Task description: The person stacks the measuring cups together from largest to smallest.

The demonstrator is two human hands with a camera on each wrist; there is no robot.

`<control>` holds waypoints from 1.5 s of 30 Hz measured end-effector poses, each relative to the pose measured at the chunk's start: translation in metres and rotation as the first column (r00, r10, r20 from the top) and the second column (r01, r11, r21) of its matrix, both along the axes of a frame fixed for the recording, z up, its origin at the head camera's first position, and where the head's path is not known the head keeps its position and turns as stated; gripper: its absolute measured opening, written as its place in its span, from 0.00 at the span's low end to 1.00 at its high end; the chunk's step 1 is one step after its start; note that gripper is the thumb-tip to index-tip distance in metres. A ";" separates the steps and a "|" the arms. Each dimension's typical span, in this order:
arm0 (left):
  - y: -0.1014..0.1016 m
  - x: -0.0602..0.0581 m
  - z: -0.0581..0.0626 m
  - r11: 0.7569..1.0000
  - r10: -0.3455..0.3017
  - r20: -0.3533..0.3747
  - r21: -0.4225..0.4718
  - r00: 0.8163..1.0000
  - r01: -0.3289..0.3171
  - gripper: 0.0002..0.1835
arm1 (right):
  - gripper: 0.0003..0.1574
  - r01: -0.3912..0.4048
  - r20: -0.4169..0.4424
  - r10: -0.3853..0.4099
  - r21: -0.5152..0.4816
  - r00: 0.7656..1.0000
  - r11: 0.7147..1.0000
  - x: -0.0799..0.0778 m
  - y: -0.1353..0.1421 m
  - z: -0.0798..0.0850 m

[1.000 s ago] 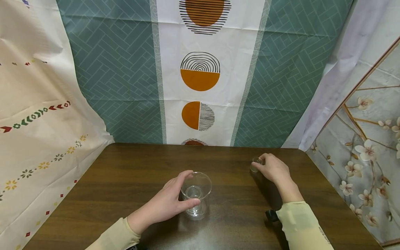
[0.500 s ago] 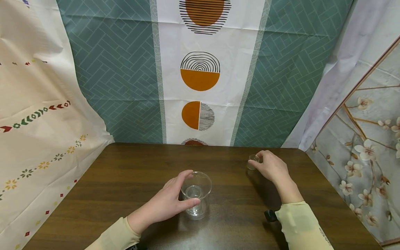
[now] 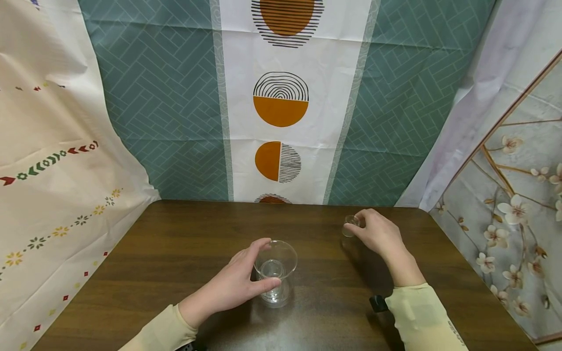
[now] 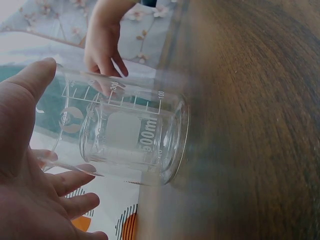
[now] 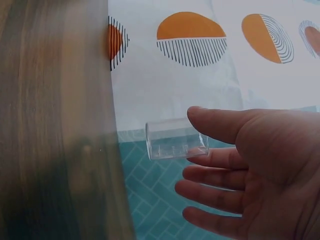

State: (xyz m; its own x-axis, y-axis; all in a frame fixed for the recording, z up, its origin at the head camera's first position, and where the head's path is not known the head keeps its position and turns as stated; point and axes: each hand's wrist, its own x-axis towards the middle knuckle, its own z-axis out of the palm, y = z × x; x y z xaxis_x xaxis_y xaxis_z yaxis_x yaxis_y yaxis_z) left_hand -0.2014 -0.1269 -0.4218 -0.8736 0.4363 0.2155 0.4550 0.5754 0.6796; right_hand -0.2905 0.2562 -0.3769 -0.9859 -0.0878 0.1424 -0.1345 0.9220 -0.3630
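Observation:
Near the middle of the wooden table (image 3: pixel 175 263), my left hand (image 3: pixel 234 285) grips a large glass beaker (image 3: pixel 287 268) by its rim, thumb on the near side. White graduations and "00ml" lettering show on its wall in the left wrist view. Nested in it stands a smaller glass beaker (image 3: pixel 271 274). Farther back and to the right, my right hand (image 3: pixel 381 236) pinches a tiny clear glass beaker (image 5: pixel 167 140) between thumb and index finger. Its base seems to be a little off the tabletop in the right wrist view. The other right fingers stay extended, apart from the glass.
A patterned cloth (image 3: pixel 281 161) hangs behind the table's back edge. Cream cloth (image 3: pixel 57 195) borders the left side, and a floral panel (image 3: pixel 509 234) the right. Bare wood lies between the two hands.
My right hand has moved slightly left and back, carrying the tiny beaker. The left hand and large beaker have stayed in place.

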 end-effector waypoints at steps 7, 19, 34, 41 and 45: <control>0.000 0.000 0.000 1.000 -0.001 0.004 0.001 1.000 0.001 0.48 | 0.34 -0.017 -0.012 0.017 -0.006 1.000 1.000 0.003 -0.007 0.003; 0.000 0.000 -0.001 1.000 -0.001 0.003 0.005 1.000 0.001 0.48 | 0.33 -0.042 -0.016 0.042 -0.005 0.999 0.999 0.006 -0.013 0.008; 0.000 0.000 0.000 1.000 0.002 0.006 0.005 1.000 -0.002 0.48 | 0.26 -0.076 -0.035 0.076 -0.012 0.997 0.997 0.013 -0.021 0.015; 0.000 0.000 -0.001 1.000 0.005 -0.001 0.005 1.000 -0.005 0.48 | 0.25 -0.121 -0.055 0.118 -0.050 0.991 0.991 0.021 -0.029 0.022; 0.000 0.000 -0.001 1.000 0.006 -0.006 0.005 1.000 -0.006 0.48 | 0.25 -0.137 -0.074 0.133 -0.062 0.988 0.989 0.025 -0.033 0.024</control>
